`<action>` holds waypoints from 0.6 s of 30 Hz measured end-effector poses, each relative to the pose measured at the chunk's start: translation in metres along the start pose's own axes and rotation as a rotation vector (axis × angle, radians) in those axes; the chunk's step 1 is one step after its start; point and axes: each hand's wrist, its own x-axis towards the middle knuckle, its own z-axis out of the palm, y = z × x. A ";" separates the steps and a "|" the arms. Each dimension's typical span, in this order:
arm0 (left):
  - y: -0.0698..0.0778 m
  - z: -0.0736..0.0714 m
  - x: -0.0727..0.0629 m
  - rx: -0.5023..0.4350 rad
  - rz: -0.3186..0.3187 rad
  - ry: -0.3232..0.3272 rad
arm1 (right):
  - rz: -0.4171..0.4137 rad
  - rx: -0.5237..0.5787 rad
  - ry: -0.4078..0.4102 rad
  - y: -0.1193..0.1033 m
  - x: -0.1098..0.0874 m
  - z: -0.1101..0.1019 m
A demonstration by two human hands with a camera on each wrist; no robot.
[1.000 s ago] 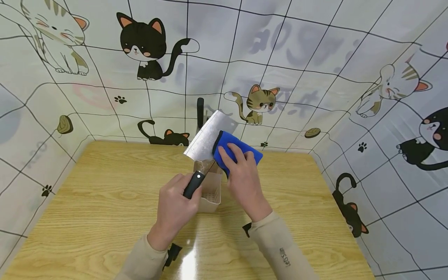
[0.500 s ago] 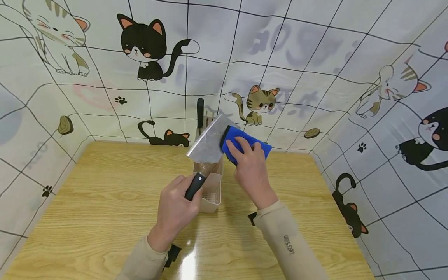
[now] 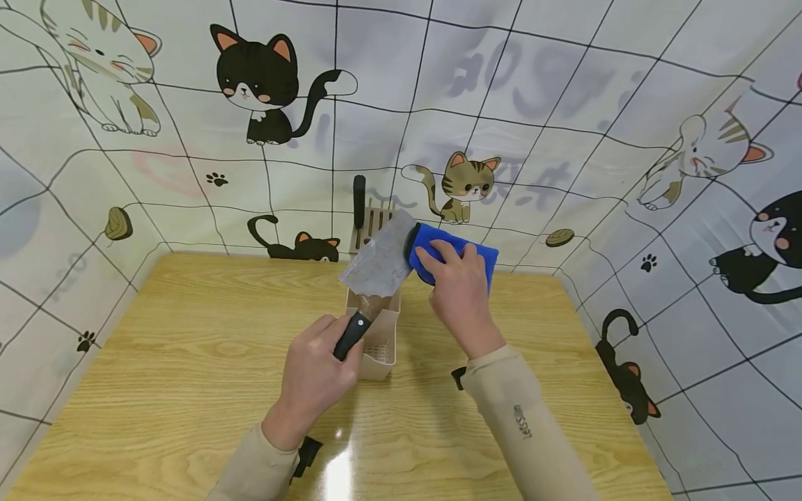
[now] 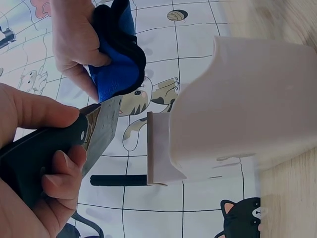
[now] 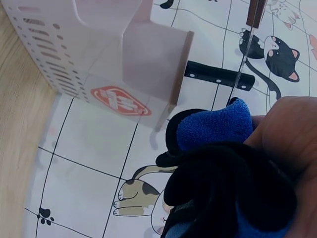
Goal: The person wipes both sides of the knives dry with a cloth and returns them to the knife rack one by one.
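Note:
My left hand [image 3: 316, 369] grips the black riveted handle of a cleaver [image 3: 379, 261], whose broad grey blade points up and away from me. In my right hand [image 3: 460, 299] is a blue cloth [image 3: 485, 259] with black edging, pinched under the fingers at the blade's right edge. Seen from the left wrist, the folded cloth [image 4: 116, 74] meets the blade [image 4: 106, 131] near its upper end. The right wrist view shows the cloth [image 5: 218, 126] bunched, with the blade edge-on behind it.
A pale beige knife holder [image 3: 376, 365] with slots stands on the wooden table [image 3: 219, 334] behind the cleaver. A black-handled knife [image 3: 358, 202] stands in its slotted back part. Cat-printed sheeting [image 3: 388, 132] encloses the table's back and sides.
My right hand has slid the cloth rightward and slightly up across the blade to its right edge. The cleaver has turned a little and shifted slightly right; my left hand stays nearly in place.

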 end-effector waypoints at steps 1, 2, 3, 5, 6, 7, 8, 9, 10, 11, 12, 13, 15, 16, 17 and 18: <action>0.000 0.000 0.000 0.003 0.006 -0.003 | -0.001 -0.008 -0.004 0.001 0.001 0.000; 0.000 0.000 0.000 0.006 0.013 -0.006 | -0.001 -0.012 -0.012 0.002 0.001 0.000; -0.001 0.000 0.000 0.008 0.018 -0.010 | 0.001 -0.017 -0.017 0.004 0.002 0.001; -0.001 0.000 0.000 0.014 0.027 -0.022 | 0.003 -0.019 -0.028 0.006 0.004 0.002; -0.001 0.000 0.000 0.017 0.031 -0.027 | 0.002 -0.017 -0.029 0.007 0.005 0.002; -0.001 0.000 0.000 0.019 0.033 -0.030 | 0.001 -0.015 -0.028 0.008 0.006 0.003; -0.001 0.000 0.000 0.021 0.034 -0.035 | -0.001 -0.010 -0.027 0.009 0.007 0.003; -0.001 -0.001 0.000 0.021 0.034 -0.040 | -0.004 -0.005 -0.024 0.010 0.008 0.003; -0.001 -0.001 0.000 0.022 0.034 -0.045 | -0.008 0.000 -0.023 0.010 0.009 0.004; -0.001 -0.001 0.000 0.022 0.034 -0.046 | -0.011 0.004 -0.023 0.011 0.010 0.004; -0.001 -0.001 0.000 0.023 0.037 -0.047 | -0.014 0.008 -0.021 0.012 0.011 0.005; -0.001 -0.001 0.000 0.027 0.041 -0.050 | -0.015 0.009 -0.024 0.012 0.012 0.005; -0.001 -0.002 0.000 0.035 0.055 -0.053 | -0.012 0.011 -0.034 0.013 0.014 0.005; -0.002 -0.002 -0.001 0.037 0.063 -0.053 | -0.007 0.011 -0.038 0.014 0.015 0.005; -0.002 -0.002 -0.001 0.039 0.072 -0.051 | 0.001 0.014 -0.041 0.014 0.016 0.005; -0.002 -0.002 -0.001 0.037 0.081 -0.053 | 0.007 0.016 -0.045 0.014 0.017 0.004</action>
